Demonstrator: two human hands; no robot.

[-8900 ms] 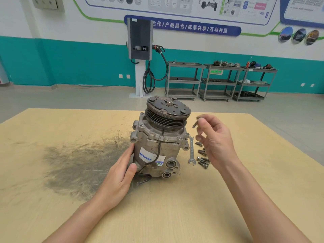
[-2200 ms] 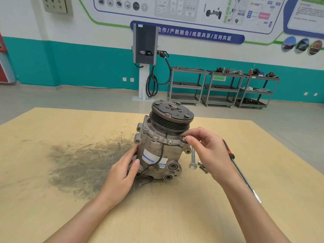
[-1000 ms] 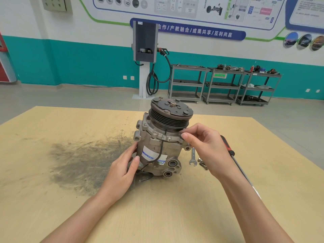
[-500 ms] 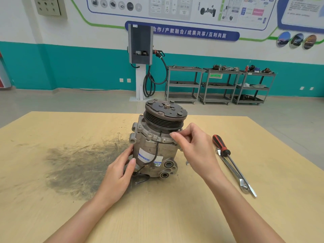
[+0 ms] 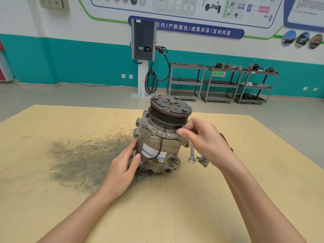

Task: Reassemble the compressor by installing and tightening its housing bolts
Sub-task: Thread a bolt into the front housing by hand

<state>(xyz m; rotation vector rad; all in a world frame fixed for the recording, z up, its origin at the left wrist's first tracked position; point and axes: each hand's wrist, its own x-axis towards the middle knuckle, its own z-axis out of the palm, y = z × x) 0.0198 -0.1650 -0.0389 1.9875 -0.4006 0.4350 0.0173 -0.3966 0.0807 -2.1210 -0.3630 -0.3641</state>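
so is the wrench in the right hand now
No, the wrench lies on the table beside the loose bolts.

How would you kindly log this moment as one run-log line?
left hand steadies compressor | right hand pinches at flange below pulley, bolt not visible | wrench, spare bolts on table

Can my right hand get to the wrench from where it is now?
Probably yes. The wrench lies bare on the table just below the right hand, nothing between them, but those fingers would first have to leave the compressor.
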